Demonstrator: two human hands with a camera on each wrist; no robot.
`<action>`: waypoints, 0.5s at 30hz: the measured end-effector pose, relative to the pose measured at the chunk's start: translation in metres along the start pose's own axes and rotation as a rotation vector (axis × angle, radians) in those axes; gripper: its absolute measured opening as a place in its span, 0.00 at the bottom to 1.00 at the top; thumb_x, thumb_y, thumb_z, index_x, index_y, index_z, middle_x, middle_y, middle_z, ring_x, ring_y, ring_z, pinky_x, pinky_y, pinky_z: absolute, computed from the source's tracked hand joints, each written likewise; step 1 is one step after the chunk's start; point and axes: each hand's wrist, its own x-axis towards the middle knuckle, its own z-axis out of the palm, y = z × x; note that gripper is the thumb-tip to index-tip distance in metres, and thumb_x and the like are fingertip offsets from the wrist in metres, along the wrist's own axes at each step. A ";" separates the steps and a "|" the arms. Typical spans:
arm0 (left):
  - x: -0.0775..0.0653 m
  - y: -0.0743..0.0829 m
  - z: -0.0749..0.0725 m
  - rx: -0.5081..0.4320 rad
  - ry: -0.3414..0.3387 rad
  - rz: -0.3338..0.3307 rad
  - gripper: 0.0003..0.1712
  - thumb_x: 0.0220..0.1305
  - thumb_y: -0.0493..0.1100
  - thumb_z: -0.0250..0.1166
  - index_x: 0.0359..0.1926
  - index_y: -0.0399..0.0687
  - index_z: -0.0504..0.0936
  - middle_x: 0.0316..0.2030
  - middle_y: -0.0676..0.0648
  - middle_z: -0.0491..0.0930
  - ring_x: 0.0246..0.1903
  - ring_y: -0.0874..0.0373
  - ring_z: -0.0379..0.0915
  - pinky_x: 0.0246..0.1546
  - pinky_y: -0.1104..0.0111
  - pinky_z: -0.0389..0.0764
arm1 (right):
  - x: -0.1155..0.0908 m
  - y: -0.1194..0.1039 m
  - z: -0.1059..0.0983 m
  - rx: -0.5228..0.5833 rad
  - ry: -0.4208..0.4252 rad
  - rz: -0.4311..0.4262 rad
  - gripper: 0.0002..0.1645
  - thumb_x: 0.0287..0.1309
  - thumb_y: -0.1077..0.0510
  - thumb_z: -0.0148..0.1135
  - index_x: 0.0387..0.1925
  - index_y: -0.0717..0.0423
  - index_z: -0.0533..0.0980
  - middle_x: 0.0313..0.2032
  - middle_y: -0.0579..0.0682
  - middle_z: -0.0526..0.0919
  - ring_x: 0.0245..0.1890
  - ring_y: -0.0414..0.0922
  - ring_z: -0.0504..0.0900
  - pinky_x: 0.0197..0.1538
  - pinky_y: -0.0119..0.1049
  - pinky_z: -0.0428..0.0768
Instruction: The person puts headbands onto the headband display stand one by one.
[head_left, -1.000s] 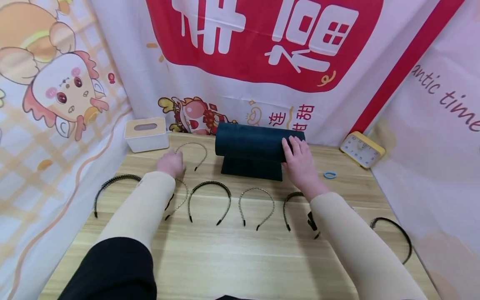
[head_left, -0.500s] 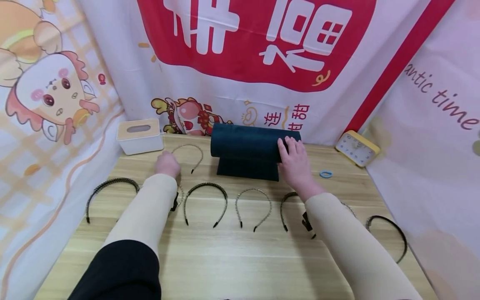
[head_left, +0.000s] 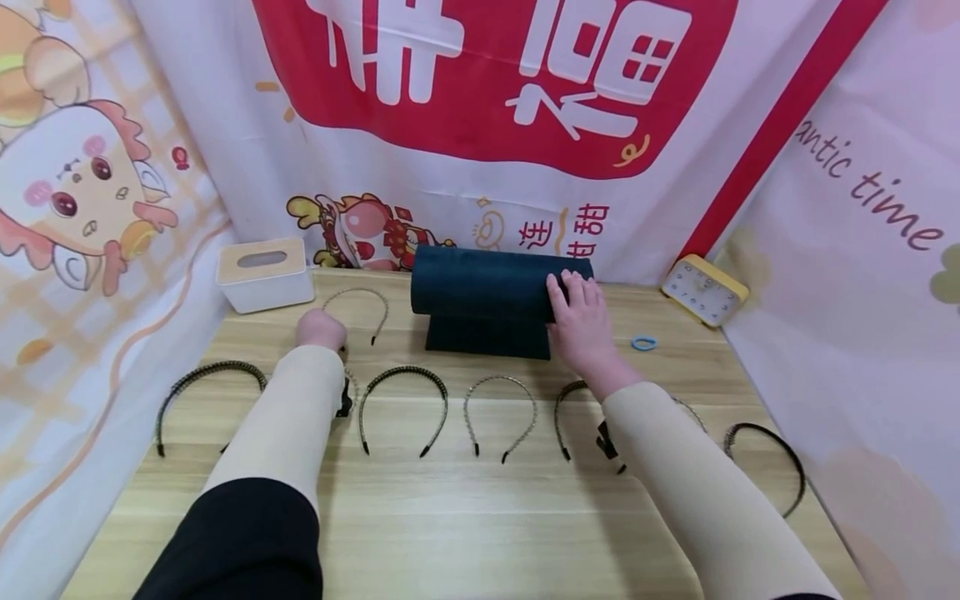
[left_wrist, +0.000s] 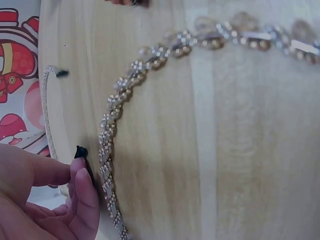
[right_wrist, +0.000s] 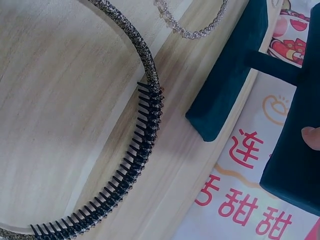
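Note:
My left hand (head_left: 321,329) is at the back left, beside a thin silvery headband (head_left: 386,310). In the left wrist view its thumb and fingers pinch a small black piece (left_wrist: 81,151); whether that belongs to a headband I cannot tell. A beaded headband (left_wrist: 107,145) arches close beside those fingertips. My right hand (head_left: 581,325) rests with spread fingers on the right end of a dark teal padded roll on a stand (head_left: 480,283). The right thumb (right_wrist: 312,137) lies against the roll's face.
Several headbands line the wooden table, among them a dark toothed one (head_left: 405,371) and a silvery one (head_left: 500,379). A black clip-like thing (head_left: 606,440) lies by the right sleeve. Behind are a tissue box (head_left: 266,279), a yellow clock (head_left: 705,289) and a blue ring (head_left: 643,342).
The head view has shifted slightly to the right. My left hand has turned a little, so its fingers are now hidden from the head camera. The right hand stays on the roll.

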 end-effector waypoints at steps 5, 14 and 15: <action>-0.002 0.001 -0.001 -0.050 0.000 -0.015 0.23 0.58 0.36 0.50 0.49 0.21 0.76 0.57 0.25 0.71 0.56 0.33 0.68 0.59 0.50 0.71 | 0.001 -0.002 0.000 0.010 -0.007 0.002 0.46 0.61 0.53 0.68 0.74 0.59 0.56 0.69 0.65 0.55 0.69 0.62 0.55 0.74 0.50 0.40; 0.000 0.031 -0.012 -0.488 0.079 -0.045 0.33 0.63 0.39 0.50 0.66 0.25 0.59 0.63 0.28 0.65 0.58 0.38 0.65 0.59 0.51 0.71 | 0.000 -0.001 0.001 0.007 -0.011 0.002 0.47 0.61 0.53 0.68 0.74 0.60 0.55 0.69 0.66 0.55 0.69 0.61 0.54 0.74 0.48 0.38; 0.001 0.034 -0.014 -0.536 0.088 -0.040 0.37 0.62 0.38 0.51 0.70 0.28 0.53 0.65 0.29 0.63 0.57 0.38 0.66 0.56 0.51 0.73 | 0.000 0.000 0.001 0.003 -0.015 0.002 0.47 0.61 0.53 0.68 0.74 0.60 0.55 0.69 0.66 0.54 0.69 0.61 0.54 0.74 0.48 0.38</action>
